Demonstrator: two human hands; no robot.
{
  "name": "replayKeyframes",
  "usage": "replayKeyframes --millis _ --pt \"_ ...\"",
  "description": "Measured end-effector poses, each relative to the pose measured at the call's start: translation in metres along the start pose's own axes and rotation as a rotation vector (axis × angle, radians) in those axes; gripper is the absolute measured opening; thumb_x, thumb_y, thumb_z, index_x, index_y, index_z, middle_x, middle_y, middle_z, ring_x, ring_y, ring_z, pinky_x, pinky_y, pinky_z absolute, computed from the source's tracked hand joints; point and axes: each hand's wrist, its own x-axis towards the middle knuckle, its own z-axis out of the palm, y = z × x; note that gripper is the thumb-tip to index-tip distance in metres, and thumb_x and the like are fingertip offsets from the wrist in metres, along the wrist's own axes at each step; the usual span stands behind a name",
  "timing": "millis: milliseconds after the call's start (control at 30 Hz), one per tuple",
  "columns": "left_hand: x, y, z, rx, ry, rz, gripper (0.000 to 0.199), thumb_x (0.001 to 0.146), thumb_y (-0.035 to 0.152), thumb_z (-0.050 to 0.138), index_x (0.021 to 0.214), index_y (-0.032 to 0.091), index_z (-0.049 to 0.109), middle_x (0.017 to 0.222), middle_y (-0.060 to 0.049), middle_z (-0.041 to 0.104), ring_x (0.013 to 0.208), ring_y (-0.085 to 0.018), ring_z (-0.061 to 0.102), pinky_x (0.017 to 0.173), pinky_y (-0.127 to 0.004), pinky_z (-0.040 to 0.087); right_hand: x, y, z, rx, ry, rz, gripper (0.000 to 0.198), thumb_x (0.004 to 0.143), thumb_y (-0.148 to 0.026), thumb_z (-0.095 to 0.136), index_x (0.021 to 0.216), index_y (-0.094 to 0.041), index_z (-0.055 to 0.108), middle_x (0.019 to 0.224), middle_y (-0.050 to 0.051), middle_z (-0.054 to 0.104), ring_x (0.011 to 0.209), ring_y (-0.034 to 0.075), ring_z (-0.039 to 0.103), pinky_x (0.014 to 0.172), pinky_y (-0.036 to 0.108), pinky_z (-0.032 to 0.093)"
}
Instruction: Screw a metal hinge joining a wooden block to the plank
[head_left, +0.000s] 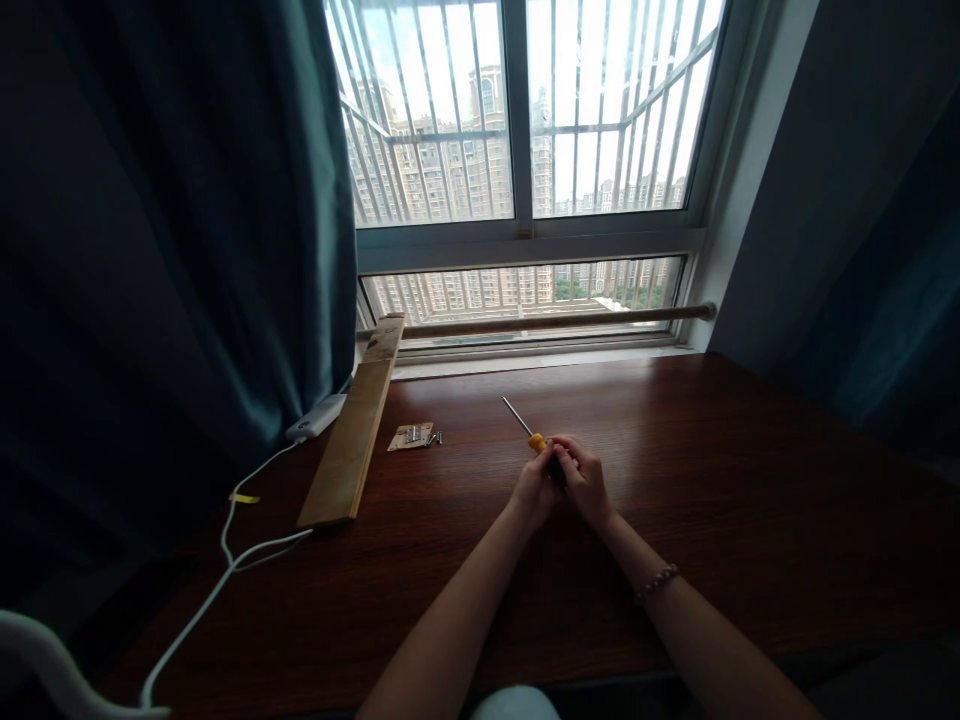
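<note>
Both of my hands are closed around the handle of a screwdriver (536,442) above the table. Its handle is yellow and black, and the thin metal shaft points up and to the left. My left hand (535,482) wraps the handle from the left. From the right, my right hand (585,477) grips the same handle, its fingers against the left hand's. Part of the handle is hidden by the fingers. Left of the screwdriver tip lies a small piece of cardboard (405,438) with small metal pieces on it, probably screws (439,438), some lying beside its right edge.
A long wooden board (346,450) lies at the left, its far end up by the window sill. Beside it are a white power strip (319,416), white cables (202,610) and a yellow strip (246,498). A rail (555,323) crosses before the window; the brown table (735,500) extends right.
</note>
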Motion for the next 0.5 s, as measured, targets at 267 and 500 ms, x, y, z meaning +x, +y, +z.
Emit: replayKeyframes --millis 267,500 --pt "0.003 0.002 0.002 0.107 0.084 0.087 0.029 0.073 0.032 0.059 0.093 0.012 0.053 0.085 -0.010 0.064 0.075 -0.019 0.063 0.068 -0.031 0.049 0.000 0.016 0.002 -0.179 0.103 0.103 0.020 0.076 -0.030 0.050 0.088 -0.018 0.061 0.090 0.008 0.061 0.086 0.021 0.054 0.077 0.035 0.043" --pt "0.005 0.010 -0.006 0.239 0.206 0.200 0.049 0.077 0.055 0.043 0.094 0.011 0.055 0.075 -0.008 0.063 0.047 -0.012 0.056 0.049 -0.027 0.046 0.003 0.020 0.007 0.218 0.017 0.437 0.033 0.073 -0.041 0.053 0.093 -0.016 0.059 0.085 0.008 0.064 0.076 0.021 0.061 0.061 0.031 0.050"
